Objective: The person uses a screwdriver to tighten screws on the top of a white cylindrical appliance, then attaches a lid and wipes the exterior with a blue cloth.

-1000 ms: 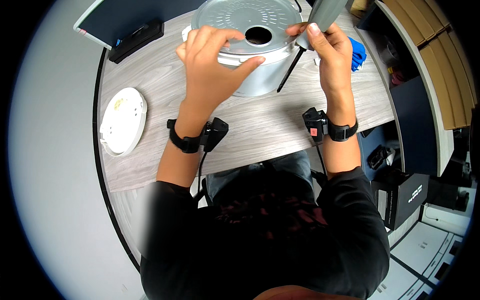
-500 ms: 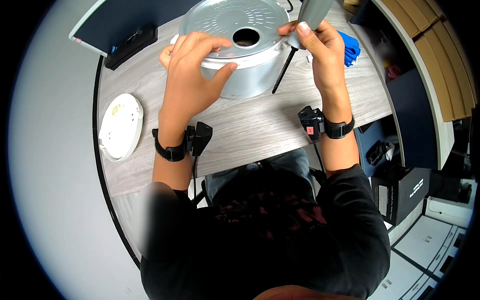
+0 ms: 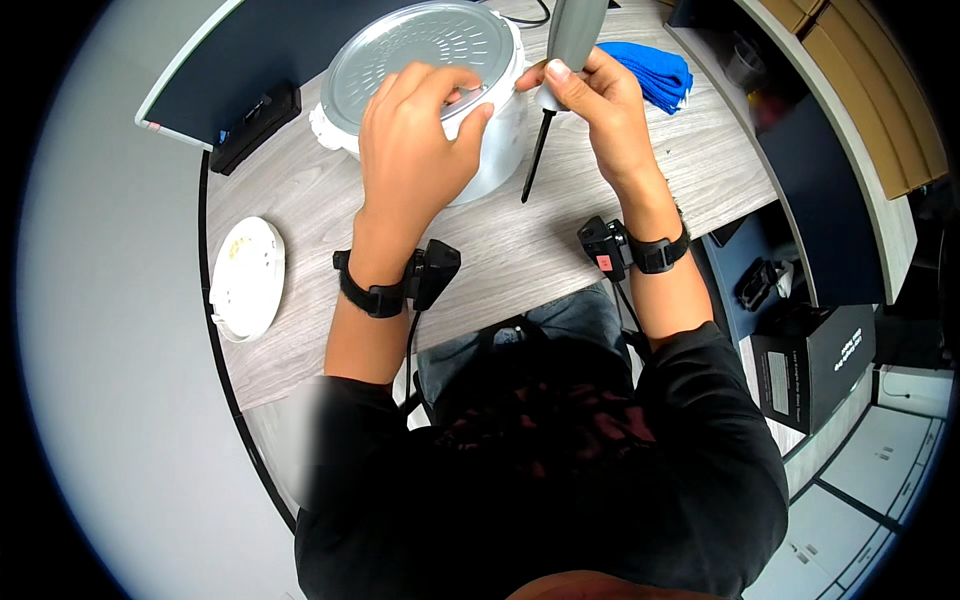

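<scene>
A round silver appliance body [image 3: 503, 148] with a white rim stands on the desk, topped by a grey metal plate [image 3: 400, 55] with slots. Over the plate's near right edge hovers my left hand [image 3: 412, 150], its fingers curved and the thumb apart; I see nothing held in it, though its fingertips are partly hidden. My right hand [image 3: 612, 115] grips a screwdriver [image 3: 575, 38] with a grey handle, just right of the appliance. The black shaft slants down past the appliance's side, its tip free of it.
A white round cover [image 3: 250, 280] lies at the desk's left. Behind the right hand is a folded blue cloth [image 3: 650, 75]. A black box-shaped device [image 3: 255, 128] sits by the monitor [image 3: 270, 60]. Shelving [image 3: 820, 180] borders the right; a black carton [image 3: 820, 365] stands below.
The appliance appears further left and tilted or turned. My left hand now covers the plate's central hole, its fingers more curled. My right hand and the screwdriver appear shifted left.
</scene>
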`<state>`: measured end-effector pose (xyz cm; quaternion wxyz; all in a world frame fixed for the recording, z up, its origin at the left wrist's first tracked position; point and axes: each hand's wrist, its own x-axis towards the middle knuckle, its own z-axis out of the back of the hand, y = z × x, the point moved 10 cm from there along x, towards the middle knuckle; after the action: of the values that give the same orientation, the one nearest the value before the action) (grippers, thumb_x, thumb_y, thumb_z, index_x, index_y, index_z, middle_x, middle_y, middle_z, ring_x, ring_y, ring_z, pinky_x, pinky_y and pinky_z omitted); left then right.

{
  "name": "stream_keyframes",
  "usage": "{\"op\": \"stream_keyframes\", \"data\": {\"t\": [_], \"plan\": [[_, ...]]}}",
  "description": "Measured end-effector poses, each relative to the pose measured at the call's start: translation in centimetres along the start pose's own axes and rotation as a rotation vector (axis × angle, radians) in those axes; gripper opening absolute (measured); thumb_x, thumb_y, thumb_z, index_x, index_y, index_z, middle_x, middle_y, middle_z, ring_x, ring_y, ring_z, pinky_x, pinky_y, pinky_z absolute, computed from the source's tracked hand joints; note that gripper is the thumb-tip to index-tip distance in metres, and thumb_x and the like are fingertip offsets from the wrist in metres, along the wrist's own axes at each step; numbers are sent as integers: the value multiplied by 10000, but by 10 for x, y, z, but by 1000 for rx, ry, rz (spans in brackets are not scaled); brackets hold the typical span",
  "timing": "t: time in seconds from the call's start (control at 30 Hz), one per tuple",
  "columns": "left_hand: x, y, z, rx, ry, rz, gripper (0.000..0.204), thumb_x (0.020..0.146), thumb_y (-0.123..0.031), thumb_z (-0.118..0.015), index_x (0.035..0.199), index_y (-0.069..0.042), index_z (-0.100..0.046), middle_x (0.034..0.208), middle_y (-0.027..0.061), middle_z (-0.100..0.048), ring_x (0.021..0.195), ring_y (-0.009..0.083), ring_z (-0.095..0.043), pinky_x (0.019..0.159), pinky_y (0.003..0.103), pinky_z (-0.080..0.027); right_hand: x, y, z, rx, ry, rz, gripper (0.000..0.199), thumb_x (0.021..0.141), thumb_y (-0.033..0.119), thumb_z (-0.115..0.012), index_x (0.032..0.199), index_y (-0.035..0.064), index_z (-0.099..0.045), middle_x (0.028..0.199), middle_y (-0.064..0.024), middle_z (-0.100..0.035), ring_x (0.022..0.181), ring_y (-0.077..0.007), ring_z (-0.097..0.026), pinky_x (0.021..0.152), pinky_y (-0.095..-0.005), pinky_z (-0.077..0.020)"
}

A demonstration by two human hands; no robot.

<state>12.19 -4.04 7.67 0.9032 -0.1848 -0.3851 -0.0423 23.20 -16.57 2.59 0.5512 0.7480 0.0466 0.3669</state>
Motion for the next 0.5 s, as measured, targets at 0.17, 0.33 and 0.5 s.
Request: {"op": "stream_keyframes", "data": {"t": [0.17,0.33,0.5], "plan": [[-9,5,12,-24,-40,-25,216,743,-99,-807,942,-75,-727,893,56,-658,862,249,-613,772,359,-477,0,-1,-3,19,10,17,294,959,274,-688,1089,10,-690,916,-65,-735,824,-82,-605,759,-247,-481],[-25,28,35,-23,14,-36,264,735,-75,-811,989,-73,-740,977,74,-657,919,253,-597,818,358,-485,3,-7,0,-57,13,32,302,959,266,-686,1105,1,-686,946,-85,-740,898,-121,-659,797,-272,-518],[-32,38,41,-37,40,-60,303,757,-73,-820,1053,-73,-756,1017,77,-659,956,223,-599,783,325,-503,7,-10,2,-135,-13,68,308,956,263,-694,1113,-2,-683,979,-98,-742,955,-147,-683,848,-288,-538]]}}
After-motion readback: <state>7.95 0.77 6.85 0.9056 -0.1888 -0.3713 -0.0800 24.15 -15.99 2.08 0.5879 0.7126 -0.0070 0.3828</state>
